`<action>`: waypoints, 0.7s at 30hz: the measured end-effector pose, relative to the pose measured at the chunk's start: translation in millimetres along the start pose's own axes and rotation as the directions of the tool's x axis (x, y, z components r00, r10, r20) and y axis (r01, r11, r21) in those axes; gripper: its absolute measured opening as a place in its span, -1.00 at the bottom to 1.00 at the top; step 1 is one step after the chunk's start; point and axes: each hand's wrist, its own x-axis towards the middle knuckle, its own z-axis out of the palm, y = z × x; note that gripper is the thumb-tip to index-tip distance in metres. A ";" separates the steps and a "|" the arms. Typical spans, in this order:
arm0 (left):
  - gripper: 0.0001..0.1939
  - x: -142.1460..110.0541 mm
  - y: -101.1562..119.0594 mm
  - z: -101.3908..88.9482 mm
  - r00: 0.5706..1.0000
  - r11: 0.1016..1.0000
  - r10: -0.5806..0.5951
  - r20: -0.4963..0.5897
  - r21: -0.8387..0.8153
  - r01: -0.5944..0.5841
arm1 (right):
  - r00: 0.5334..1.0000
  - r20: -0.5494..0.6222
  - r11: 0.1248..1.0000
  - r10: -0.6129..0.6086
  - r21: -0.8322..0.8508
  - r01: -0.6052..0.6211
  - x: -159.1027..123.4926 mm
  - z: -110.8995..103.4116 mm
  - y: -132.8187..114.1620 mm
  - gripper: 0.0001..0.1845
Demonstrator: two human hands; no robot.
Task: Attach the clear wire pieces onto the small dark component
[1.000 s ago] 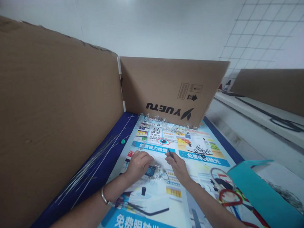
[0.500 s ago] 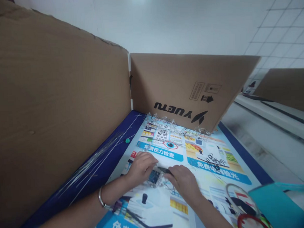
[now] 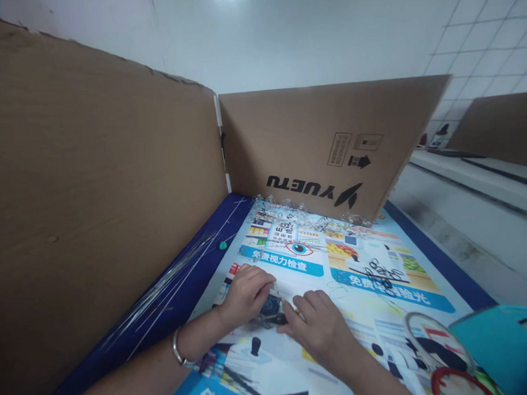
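My left hand, with a silver bangle at its wrist, is closed with thumb and fingers pinched on a thin, clear or wire-like piece. Opposite it, my right hand has its fingertips pressed together at the same small work. A small dark tool pokes out from under the right fingers; its kind does not show. Below and between the hands lies more clear, shiny material on the printed sheet. The fingers partly hide where the pieces meet.
Cardboard panels stand behind and at the left. Small clear wire pieces line the back panel. Thin silver wires lie at left beside a green bit. Black rings, a red ring and a teal container are at right.
My right hand has turned and its fingertips have come closer to the left pinch. The dark tool has swung lower and shows less. The view has shifted slightly.
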 end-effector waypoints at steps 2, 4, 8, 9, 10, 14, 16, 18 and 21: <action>-0.86 -0.3 -0.3 0.6 1.000 1.000 -0.001 0.000 -0.009 0.001 | 0.999 0.011 0.996 0.043 -0.076 -0.042 1.2 -3.5 0.6 -0.73; -0.86 -0.2 -0.2 0.4 1.000 1.000 0.002 -0.002 -0.016 -0.002 | 0.994 0.017 0.986 0.107 -0.131 -0.104 2.1 -5.4 4.5 -0.75; -0.83 1.2 1.2 -1.7 1.000 0.999 -0.017 0.007 -0.028 0.017 | 0.979 -0.008 0.964 0.204 -0.170 -0.203 1.9 -4.0 14.5 -0.75; -0.82 1.5 1.4 -2.2 1.000 0.999 -0.022 0.014 -0.035 0.022 | 0.976 -0.016 0.962 0.216 -0.168 -0.216 1.6 -3.2 16.1 -0.74; -0.81 1.6 1.6 -2.6 0.999 0.999 -0.022 0.023 -0.044 0.023 | 0.974 -0.024 0.961 0.224 -0.162 -0.225 1.4 -2.3 17.3 -0.74; -0.81 1.0 0.7 -2.4 0.999 0.995 0.004 0.054 -0.097 0.001 | 0.968 -0.040 0.958 0.247 -0.138 -0.250 0.9 -0.3 18.6 -0.71; -0.81 0.6 0.6 -2.4 0.998 0.991 0.013 0.057 -0.131 -0.006 | 0.965 -0.046 0.956 0.257 -0.135 -0.261 1.2 -0.1 18.5 -0.72; -0.82 0.6 1.3 -3.0 0.998 0.987 0.024 0.054 -0.162 -0.015 | 0.964 -0.048 0.954 0.263 -0.140 -0.267 1.5 -0.2 18.5 -0.73; -0.82 1.3 3.6 -4.5 0.998 0.981 0.048 0.039 -0.190 -0.039 | 0.962 -0.045 0.949 0.269 -0.156 -0.273 1.9 -1.1 18.8 -0.75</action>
